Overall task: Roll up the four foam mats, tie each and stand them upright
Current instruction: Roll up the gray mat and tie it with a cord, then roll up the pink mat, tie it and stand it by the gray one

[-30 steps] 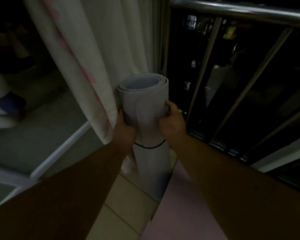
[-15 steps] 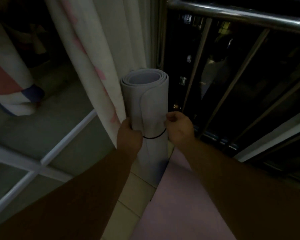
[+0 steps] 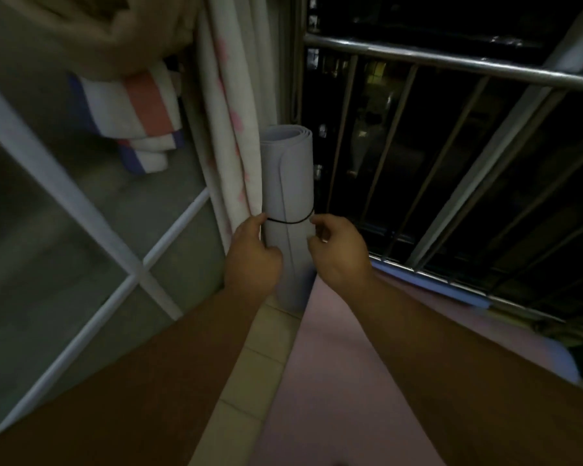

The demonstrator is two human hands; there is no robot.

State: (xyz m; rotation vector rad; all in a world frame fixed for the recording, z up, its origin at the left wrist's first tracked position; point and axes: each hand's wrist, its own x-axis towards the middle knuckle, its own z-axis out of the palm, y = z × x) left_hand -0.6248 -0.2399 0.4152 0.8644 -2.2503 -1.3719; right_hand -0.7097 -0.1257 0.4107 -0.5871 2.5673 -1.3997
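Grey rolled mat (image 3: 288, 183): rolled, black band (image 3: 288, 222) around its middle, upright on the tiled floor (image 3: 249, 348) in the corner between curtain (image 3: 229, 129) and railing (image 3: 451, 62). I'd call that one done. Left hand (image 3: 251, 257) and right hand (image 3: 337, 250) sit curled at the band's two ends; can't tell if either actually pinches it. Pink mat (image 3: 334, 381) lies flat, corner at the roll's base, not rolled yet. Other mats not countable. Dim balcony, dark outside.
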